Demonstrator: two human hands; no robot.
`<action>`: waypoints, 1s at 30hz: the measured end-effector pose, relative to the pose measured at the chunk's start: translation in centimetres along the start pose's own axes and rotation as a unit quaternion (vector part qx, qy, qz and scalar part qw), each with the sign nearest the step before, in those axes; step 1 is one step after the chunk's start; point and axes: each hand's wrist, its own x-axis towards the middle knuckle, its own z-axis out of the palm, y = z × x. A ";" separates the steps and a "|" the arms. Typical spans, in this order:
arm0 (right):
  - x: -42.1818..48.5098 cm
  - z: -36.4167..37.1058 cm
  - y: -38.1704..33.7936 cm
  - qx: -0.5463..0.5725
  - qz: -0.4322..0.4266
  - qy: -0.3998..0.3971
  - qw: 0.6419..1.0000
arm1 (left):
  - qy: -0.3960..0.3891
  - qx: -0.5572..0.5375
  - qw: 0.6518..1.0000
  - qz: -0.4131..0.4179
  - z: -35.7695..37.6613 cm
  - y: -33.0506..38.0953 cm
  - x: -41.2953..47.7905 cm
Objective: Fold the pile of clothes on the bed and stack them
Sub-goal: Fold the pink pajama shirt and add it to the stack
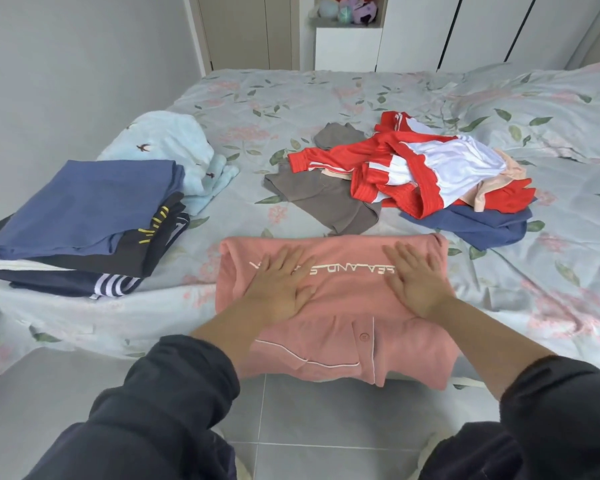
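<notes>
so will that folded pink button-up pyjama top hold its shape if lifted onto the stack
Probably floppy: the folded pink button-up pyjama top droops at its near edge over the floral-sheeted bed. Likely light, being thin soft cloth. Its folds may slip open unless the left hand and right hand, flat on it, support it from beneath.

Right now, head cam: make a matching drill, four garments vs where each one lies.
Garments: 1 pink shirt; 2 blue folded top; 3 red-and-white jacket; 4 grey garment.
Places: A on the unfolded pile, right; B under left hand and right hand, pressed flat; C top of folded stack, left; D loose, partly under the jacket's sleeve.
Pairs: 1-B, 2-C, 3-A, 4-D.
</notes>
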 end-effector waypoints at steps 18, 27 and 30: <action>6.6 -7.4 -1.6 -0.149 -0.027 -0.162 0.975 | -0.106 -0.104 0.986 -0.080 -7.7 -5.1 4.1; 0.1 -15.2 -3.2 -0.054 -0.071 -0.089 0.992 | -0.057 -0.093 0.992 -0.067 -15.0 -2.4 -0.9; -2.6 -18.7 -4.1 -0.039 -0.075 -0.081 0.993 | -0.046 -0.097 0.992 -0.068 -18.4 -1.2 -3.2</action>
